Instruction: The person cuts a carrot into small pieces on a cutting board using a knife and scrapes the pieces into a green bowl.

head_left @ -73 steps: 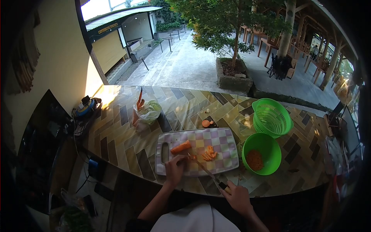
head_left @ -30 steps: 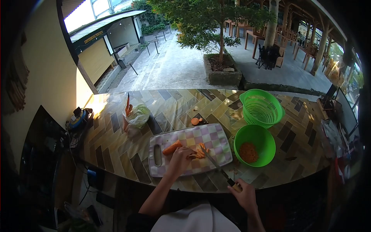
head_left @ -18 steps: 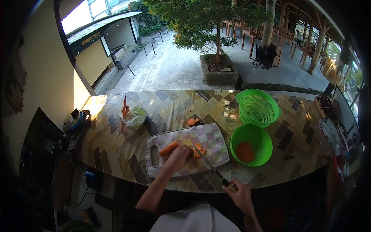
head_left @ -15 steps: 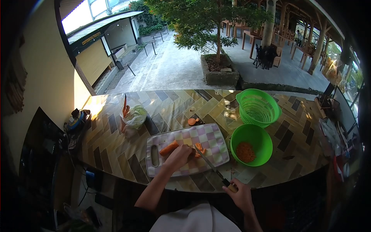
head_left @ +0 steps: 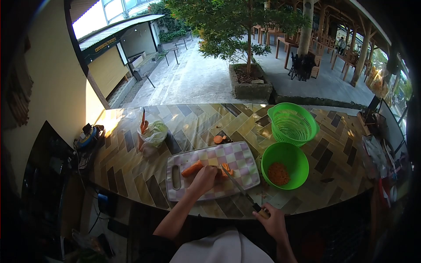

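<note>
Centre frame, left hand (head_left: 203,180) pins firm, roll-prone carrot strips (head_left: 224,170); right hand (head_left: 272,221) grips the knife (head_left: 244,194) handle.

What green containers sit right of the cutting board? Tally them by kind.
Green colander: 1
Green bowl holding chopped carrot: 1
Total: 2

The counter (head_left: 131,158) is glossy glazed tile in a herringbone pattern. The checked cutting board (head_left: 237,155) looks like smooth plastic. Bowl (head_left: 302,160) and perforated colander (head_left: 293,124) are shiny green plastic. The knife (head_left: 242,193) blade seems metal.
</note>
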A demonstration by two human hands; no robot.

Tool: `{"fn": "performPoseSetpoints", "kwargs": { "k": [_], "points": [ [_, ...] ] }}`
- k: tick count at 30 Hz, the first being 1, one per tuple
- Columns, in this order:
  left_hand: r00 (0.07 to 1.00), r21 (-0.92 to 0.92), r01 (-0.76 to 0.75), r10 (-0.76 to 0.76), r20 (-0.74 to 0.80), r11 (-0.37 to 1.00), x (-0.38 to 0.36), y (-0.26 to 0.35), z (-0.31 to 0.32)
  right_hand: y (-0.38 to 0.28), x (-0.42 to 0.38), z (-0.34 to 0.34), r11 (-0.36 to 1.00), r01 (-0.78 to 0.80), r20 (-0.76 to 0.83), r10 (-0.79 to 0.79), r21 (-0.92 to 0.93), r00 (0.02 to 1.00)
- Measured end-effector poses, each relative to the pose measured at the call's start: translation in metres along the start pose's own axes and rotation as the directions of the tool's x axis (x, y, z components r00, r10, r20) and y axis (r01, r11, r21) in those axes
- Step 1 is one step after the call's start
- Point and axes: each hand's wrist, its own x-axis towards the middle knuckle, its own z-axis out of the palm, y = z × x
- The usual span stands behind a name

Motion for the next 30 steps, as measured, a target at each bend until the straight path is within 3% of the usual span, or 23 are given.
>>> {"fn": "performPoseSetpoints", "kwargs": {
  "k": [3,5,8,11,14,17,22,30],
  "points": [
    [0.996,-0.133,0.079,-0.084,-0.032,0.988,-0.007,0.02,-0.02,0.0,0.002,0.0,1.0,0.016,0.003,-0.016,0.016,1.0],
    [0.969,-0.197,0.158,-0.19,-0.156,0.968,-0.02,0.019,-0.029,0.0,0.004,0.002,0.999,0.012,0.03,-0.013,0.037,0.999],
    [0.913,-0.22,0.211,-0.272,-0.303,0.952,-0.044,0.011,-0.053,0.01,0.01,0.013,0.999,-0.016,0.14,0.009,0.046,0.99],
    [0.867,-0.208,0.268,-0.33,-0.374,0.941,-0.072,-0.013,-0.063,-0.02,0.014,0.011,0.99,-0.125,0.381,0.092,0.061,0.92],
    [0.846,-0.166,0.351,-0.388,-0.366,0.921,-0.093,-0.014,-0.069,-0.021,0.019,0.029,0.998,0.07,0.445,-0.058,-0.01,0.893],
    [0.844,-0.127,0.382,-0.401,-0.355,0.915,-0.108,-0.016,-0.065,-0.029,0.025,0.041,0.991,0.131,0.449,-0.109,-0.017,0.887],
    [0.868,-0.098,0.374,-0.386,-0.314,0.922,-0.111,-0.006,-0.052,-0.035,0.031,0.044,0.986,0.148,0.323,-0.117,-0.072,0.939],
    [0.899,-0.039,0.233,-0.23,-0.371,0.972,-0.094,0.002,-0.019,-0.017,0.027,0.039,0.996,0.087,0.288,-0.076,-0.028,0.955]
  ]
}}
